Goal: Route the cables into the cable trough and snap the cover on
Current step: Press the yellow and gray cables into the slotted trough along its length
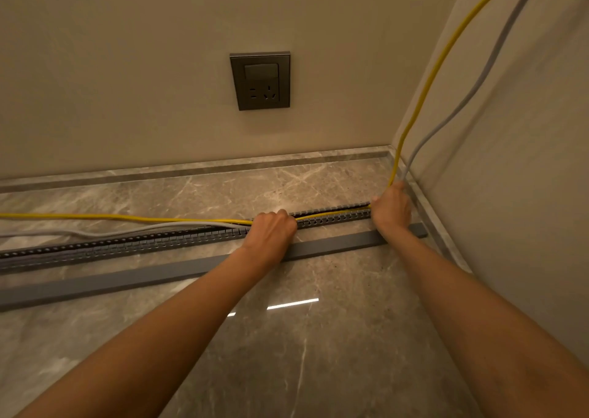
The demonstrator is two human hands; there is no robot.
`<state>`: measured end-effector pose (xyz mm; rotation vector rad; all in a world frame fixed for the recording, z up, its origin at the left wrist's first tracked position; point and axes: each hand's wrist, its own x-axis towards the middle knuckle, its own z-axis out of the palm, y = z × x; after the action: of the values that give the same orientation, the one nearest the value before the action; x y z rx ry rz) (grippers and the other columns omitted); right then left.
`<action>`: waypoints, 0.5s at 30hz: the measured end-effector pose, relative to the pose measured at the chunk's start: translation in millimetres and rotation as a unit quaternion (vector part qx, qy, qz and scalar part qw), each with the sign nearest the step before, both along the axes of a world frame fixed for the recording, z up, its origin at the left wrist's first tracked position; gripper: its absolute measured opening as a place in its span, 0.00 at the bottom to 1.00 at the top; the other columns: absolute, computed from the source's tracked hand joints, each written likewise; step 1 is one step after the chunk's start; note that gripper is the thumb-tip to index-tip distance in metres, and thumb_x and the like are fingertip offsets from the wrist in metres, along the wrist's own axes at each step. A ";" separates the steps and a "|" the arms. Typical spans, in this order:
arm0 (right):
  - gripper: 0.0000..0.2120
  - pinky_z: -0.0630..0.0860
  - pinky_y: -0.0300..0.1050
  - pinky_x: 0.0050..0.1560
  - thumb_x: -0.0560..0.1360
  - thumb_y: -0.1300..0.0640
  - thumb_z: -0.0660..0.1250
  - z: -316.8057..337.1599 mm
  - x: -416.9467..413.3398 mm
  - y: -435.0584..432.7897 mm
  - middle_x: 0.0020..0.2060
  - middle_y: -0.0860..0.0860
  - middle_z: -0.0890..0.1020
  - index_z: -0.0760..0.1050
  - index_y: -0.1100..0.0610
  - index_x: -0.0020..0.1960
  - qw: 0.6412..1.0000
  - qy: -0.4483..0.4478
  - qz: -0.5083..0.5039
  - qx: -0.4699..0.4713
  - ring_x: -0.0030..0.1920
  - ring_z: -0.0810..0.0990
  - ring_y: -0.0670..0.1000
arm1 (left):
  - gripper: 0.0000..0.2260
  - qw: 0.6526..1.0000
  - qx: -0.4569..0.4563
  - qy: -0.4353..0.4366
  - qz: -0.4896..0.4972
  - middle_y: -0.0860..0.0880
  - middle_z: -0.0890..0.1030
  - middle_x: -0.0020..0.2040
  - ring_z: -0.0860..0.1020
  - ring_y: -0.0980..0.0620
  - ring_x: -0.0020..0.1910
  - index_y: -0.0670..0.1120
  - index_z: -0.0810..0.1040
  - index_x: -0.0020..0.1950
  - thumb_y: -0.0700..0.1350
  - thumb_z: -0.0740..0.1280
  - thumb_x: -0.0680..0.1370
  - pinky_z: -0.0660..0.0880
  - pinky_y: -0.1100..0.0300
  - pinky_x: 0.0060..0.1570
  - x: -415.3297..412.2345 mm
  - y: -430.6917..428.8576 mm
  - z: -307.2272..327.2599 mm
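Note:
A long grey slotted cable trough point(127, 242) lies across the marble floor, its top open. A yellow cable point(95, 217) and a grey cable point(111, 230) run along it from the left and rise up the right wall. My left hand point(271, 229) is closed over both cables at the trough's middle, pressing them into it. My right hand point(390, 210) grips the cables at the trough's right end, where they bend upward. Between my hands the yellow cable lies inside the trough. The flat grey cover point(127, 279) lies on the floor just in front of the trough.
The trough sits in a room corner: a beige wall with a dark power socket point(260, 81) behind, another wall point(526, 162) close on the right. A stone skirting point(191, 170) runs along both walls. Glossy marble floor point(318, 354) extends toward me.

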<state>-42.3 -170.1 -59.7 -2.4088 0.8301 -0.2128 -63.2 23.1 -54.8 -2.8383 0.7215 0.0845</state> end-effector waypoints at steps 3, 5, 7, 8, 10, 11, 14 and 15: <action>0.20 0.75 0.56 0.53 0.79 0.64 0.59 -3.7 -2.2 -0.4 0.58 0.66 0.77 0.58 0.68 0.68 1.000 -0.004 0.007 -0.014 0.58 0.77 0.65 | 0.11 1.000 -0.028 -0.011 -0.007 0.42 0.73 0.61 0.76 0.44 0.56 0.39 0.72 0.62 0.35 0.58 0.80 0.75 0.53 0.49 -2.8 -0.8 -0.8; 0.20 0.75 0.56 0.52 0.79 0.63 0.59 -6.7 -3.3 -1.5 0.57 0.67 0.77 0.58 0.68 0.68 1.000 -0.002 0.017 -0.018 0.57 0.77 0.66 | 0.11 0.999 -0.036 -0.004 -0.013 0.42 0.74 0.61 0.75 0.44 0.57 0.39 0.72 0.62 0.36 0.59 0.80 0.75 0.53 0.49 -3.6 -6.4 -0.2; 0.21 0.75 0.56 0.52 0.79 0.63 0.59 -7.5 -1.7 -3.1 0.58 0.66 0.77 0.57 0.67 0.69 1.000 0.001 0.014 -0.011 0.57 0.77 0.65 | 0.11 0.999 -0.034 0.000 -0.006 0.41 0.76 0.59 0.75 0.43 0.57 0.39 0.72 0.61 0.36 0.60 0.79 0.75 0.52 0.51 -0.6 -11.5 1.6; 0.22 0.75 0.55 0.52 0.79 0.63 0.59 -7.0 0.1 -4.0 0.58 0.66 0.77 0.57 0.67 0.69 1.000 0.004 0.007 -0.001 0.57 0.77 0.65 | 0.11 0.999 -0.032 0.002 -0.001 0.41 0.77 0.59 0.76 0.43 0.57 0.39 0.73 0.61 0.35 0.59 0.79 0.75 0.52 0.52 1.4 -12.6 2.5; 0.22 0.75 0.55 0.54 0.78 0.64 0.60 -6.3 3.6 -6.5 0.60 0.66 0.76 0.58 0.67 0.69 1.000 0.011 -0.004 0.026 0.59 0.76 0.65 | 0.11 0.999 -0.036 0.005 0.010 0.41 0.77 0.59 0.76 0.42 0.57 0.39 0.73 0.61 0.35 0.58 0.80 0.74 0.52 0.53 1.6 -11.6 1.5; 0.21 0.74 0.54 0.55 0.77 0.64 0.61 -6.3 4.9 -7.4 0.60 0.65 0.76 0.60 0.66 0.68 0.999 0.011 -0.009 0.039 0.60 0.76 0.65 | 0.11 0.999 -0.043 0.006 0.012 0.41 0.76 0.60 0.76 0.43 0.56 0.39 0.72 0.61 0.35 0.58 0.80 0.74 0.52 0.53 -0.5 -10.5 -0.7; 0.20 0.74 0.54 0.56 0.76 0.66 0.61 -5.9 5.8 -8.6 0.61 0.65 0.75 0.62 0.67 0.67 0.997 0.004 -0.020 0.069 0.60 0.75 0.65 | 0.11 0.996 -0.089 0.000 0.018 0.42 0.72 0.61 0.74 0.44 0.56 0.40 0.71 0.61 0.36 0.57 0.80 0.72 0.53 0.52 -6.0 -8.6 -8.5; 0.20 0.74 0.54 0.56 0.76 0.66 0.61 -6.5 5.3 -9.4 0.61 0.65 0.74 0.62 0.67 0.66 0.997 -0.001 -0.022 0.079 0.60 0.75 0.65 | 0.10 0.993 -0.115 -0.004 0.025 0.42 0.71 0.61 0.73 0.44 0.56 0.40 0.71 0.61 0.37 0.57 0.80 0.72 0.53 0.51 -5.9 -8.5 -9.8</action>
<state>-37.0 -179.4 -66.2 -2.2447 0.8663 -0.1592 -69.1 14.6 -64.6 -3.0742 0.6988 -0.0013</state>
